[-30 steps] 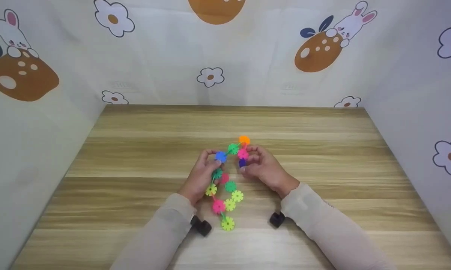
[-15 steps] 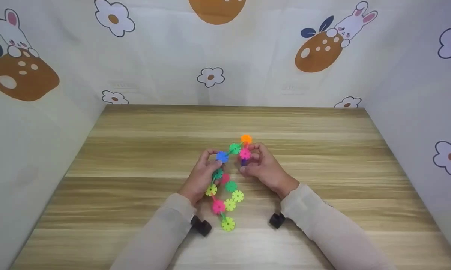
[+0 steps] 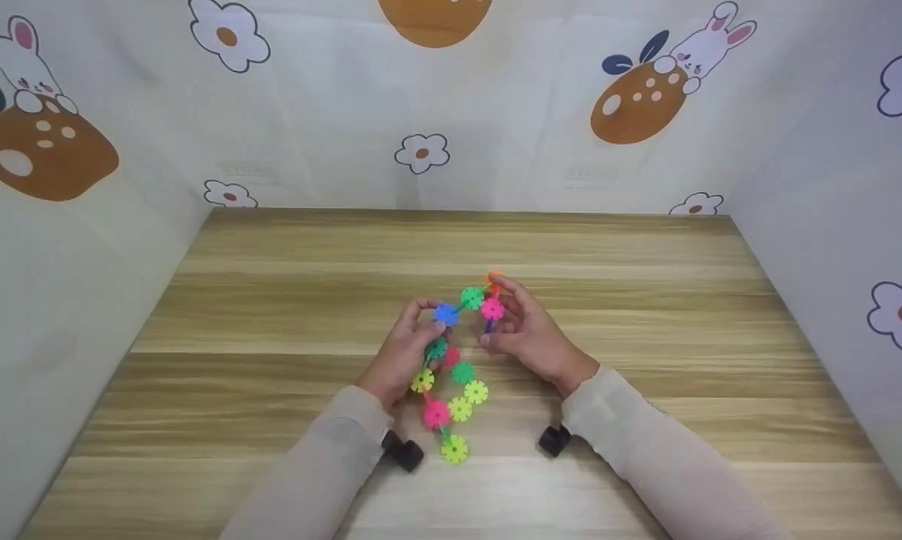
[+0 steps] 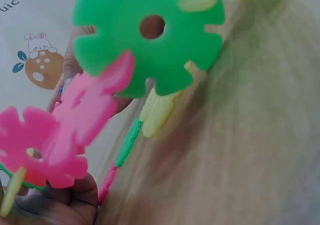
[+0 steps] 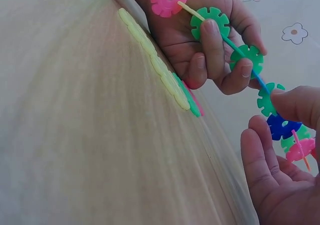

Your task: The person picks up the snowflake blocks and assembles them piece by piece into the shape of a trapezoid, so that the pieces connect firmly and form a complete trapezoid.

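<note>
A long chain [image 3: 437, 347] of bright, round plastic discs is held up over the brown wooden table [image 3: 646, 300]. The left hand [image 3: 402, 356] pinches it, nearly closed, by a blue disc [image 3: 445, 313]. The right hand [image 3: 537, 341] bends its half-closed fingers round one end. A short red, green and yellow row [image 3: 476, 391] lies below.

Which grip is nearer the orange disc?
Right: the right grip has its index fingertip at the orange disc; the left grip is farther, off to the left, pinching the blue disc.
</note>
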### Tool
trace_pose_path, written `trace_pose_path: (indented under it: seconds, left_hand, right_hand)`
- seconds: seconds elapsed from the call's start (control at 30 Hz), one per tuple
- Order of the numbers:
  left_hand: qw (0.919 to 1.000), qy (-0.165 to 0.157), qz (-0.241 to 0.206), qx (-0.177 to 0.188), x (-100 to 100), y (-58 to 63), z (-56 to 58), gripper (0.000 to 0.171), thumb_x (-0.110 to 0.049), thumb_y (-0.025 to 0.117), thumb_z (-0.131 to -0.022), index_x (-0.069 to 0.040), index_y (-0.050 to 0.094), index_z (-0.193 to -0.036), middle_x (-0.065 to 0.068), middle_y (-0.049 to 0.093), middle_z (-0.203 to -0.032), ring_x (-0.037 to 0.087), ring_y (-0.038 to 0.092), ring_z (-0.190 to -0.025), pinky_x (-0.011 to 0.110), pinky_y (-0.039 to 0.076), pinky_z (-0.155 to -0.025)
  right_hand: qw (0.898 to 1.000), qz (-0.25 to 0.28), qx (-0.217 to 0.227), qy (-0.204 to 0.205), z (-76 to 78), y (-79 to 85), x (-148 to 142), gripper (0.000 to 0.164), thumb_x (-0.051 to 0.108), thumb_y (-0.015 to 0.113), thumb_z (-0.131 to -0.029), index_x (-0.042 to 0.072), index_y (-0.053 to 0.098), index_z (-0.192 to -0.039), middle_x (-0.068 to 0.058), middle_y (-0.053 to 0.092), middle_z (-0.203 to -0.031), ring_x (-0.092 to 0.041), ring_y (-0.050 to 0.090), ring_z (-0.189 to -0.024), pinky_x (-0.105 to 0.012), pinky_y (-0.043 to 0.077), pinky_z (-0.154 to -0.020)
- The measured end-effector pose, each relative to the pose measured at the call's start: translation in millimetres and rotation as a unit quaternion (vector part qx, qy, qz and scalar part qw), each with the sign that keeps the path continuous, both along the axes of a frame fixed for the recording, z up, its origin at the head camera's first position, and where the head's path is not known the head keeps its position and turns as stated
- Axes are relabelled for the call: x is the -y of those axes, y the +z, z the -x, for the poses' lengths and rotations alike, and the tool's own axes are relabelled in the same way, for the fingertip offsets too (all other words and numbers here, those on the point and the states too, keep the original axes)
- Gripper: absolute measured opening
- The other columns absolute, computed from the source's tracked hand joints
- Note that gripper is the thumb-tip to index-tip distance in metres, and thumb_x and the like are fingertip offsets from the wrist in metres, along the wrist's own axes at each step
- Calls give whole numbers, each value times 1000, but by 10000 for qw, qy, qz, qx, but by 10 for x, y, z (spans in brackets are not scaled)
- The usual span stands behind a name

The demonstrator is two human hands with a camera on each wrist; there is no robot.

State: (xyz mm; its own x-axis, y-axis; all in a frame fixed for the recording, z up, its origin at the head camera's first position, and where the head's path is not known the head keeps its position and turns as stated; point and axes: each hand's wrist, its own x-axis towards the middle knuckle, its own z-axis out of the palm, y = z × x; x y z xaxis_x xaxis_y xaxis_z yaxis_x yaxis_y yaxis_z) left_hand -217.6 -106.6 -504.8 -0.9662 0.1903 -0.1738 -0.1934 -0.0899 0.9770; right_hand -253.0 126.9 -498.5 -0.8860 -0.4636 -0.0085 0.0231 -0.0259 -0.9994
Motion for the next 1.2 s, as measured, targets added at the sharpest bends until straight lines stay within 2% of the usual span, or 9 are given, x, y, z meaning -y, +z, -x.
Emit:
trace_pose_path:
  seconds: [0.27, 0.33, 0.57, 0.73, 0.9, 1.0, 1.1, 1.2]
  left_hand:
    - [9997, -92, -222, -53, -2, -13, 16, 28, -16, 48, -110, -18, 47, -138, 12, 62, -102, 15, 49, -65, 23, 44, -58]
    - [9997, -88, -230, -45, 0, -16, 19, 28, -16, 48, -110, -18, 47, -138, 12, 62, -102, 15, 49, -65, 23, 44, -58]
    - [9998, -85, -207, -7, 7, -16, 16, 27, -17, 48, -110, -19, 47, -137, 11, 62, -102, 15, 51, -67, 23, 45, -58]
    - [9997, -56, -245, 14, 8, -10, 11, 28, -18, 48, -110, -19, 47, -138, 11, 62, -105, 14, 49, -65, 23, 45, -59]
    - [9998, -67, -202, 0, 12, -6, 5, 35, -22, 52, -110, -17, 47, -144, 13, 65, -109, 15, 52, -69, 23, 44, -60]
    - [9998, -100, -179, -39, 11, -8, 7, 38, -20, 55, -109, -16, 50, -146, 13, 66, -107, 16, 54, -73, 23, 44, -60]
    - [9995, 4, -321, -33, 5, -11, 9, 33, -17, 54, -109, -13, 54, -142, 10, 62, -101, 14, 50, -68, 22, 42, -58]
    - [9984, 230, -524, -19, -2, -11, 5, 29, -16, 49, -109, -8, 53, -136, 7, 57, -94, 13, 44, -61, 22, 40, -55]
  right_hand:
    - [9999, 19, -67, -82, 20, -5, -16, 97, -11, 76, -84, 15, 30, -165, -16, 49, -150, -29, 66, -99, -37, 63, -80]
    - [9999, -53, -66, -105, 22, -1, -21, 96, -10, 78, -84, 16, 31, -164, -16, 49, -150, -30, 65, -100, -37, 63, -81]
    - [9997, -134, 8, -179, 22, 10, -41, 86, -3, 77, -88, 17, 37, -161, -14, 47, -153, -40, 64, -122, -40, 63, -88]
    - [9999, -103, -33, -97, 21, 2, -38, 90, -7, 77, -87, 18, 35, -163, -15, 48, -154, -42, 63, -122, -37, 63, -86]
    - [9999, -68, -133, 10, 23, -9, -29, 93, -8, 77, -87, 16, 31, -165, -15, 46, -154, -35, 63, -115, -31, 61, -82]
    - [9997, -101, -205, 131, 16, -8, -24, 96, -8, 77, -88, 18, 28, -166, -16, 45, -156, -28, 62, -100, -28, 60, -79]
    - [9996, -109, -74, 241, 3, -3, -19, 101, -7, 75, -88, 25, 23, -168, -17, 42, -158, -24, 64, -90, -31, 61, -81]
    - [9997, -143, 174, 126, -10, 1, -7, 100, -7, 70, -89, 29, 18, -167, -19, 42, -157, -24, 69, -86, -36, 63, -81]
